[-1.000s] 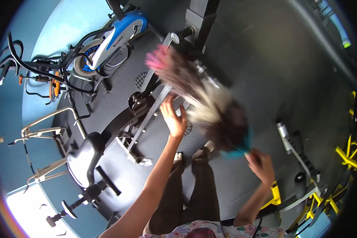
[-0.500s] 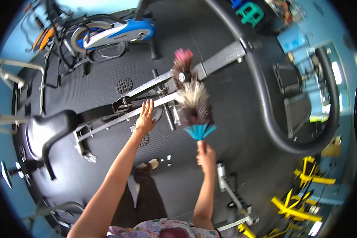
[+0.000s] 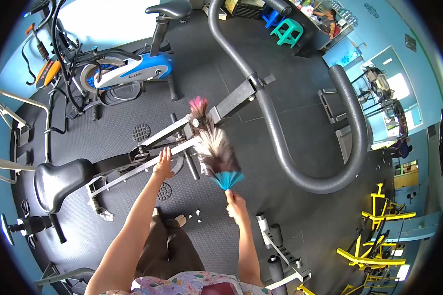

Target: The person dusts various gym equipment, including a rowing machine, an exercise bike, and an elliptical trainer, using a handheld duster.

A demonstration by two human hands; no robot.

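Note:
My right hand (image 3: 237, 207) is closed around the handle of a feather duster (image 3: 216, 150), which has brown and white feathers, a pink tip and a blue collar. The feathers lie against the metal frame of an exercise machine (image 3: 234, 102), around a round knob (image 3: 197, 122). My left hand (image 3: 163, 165) has its fingers stretched out at the machine's light metal side rail (image 3: 143, 167), seemingly resting on it. The machine's black seat (image 3: 61, 182) is at the left, and its thick curved handlebar (image 3: 280, 132) rises at the right.
A blue and white exercise bike (image 3: 138, 71) stands at the back left. Green (image 3: 287, 32) and blue stools are at the back, near a person (image 3: 328, 22) behind a counter. Yellow-framed equipment (image 3: 374, 255) stands at the right. White scraps (image 3: 198, 213) lie near my feet.
My view has shifted, so the machine and both hands appear further left and lower. The duster stays against the frame by the knob, and my left hand stays at the rail.

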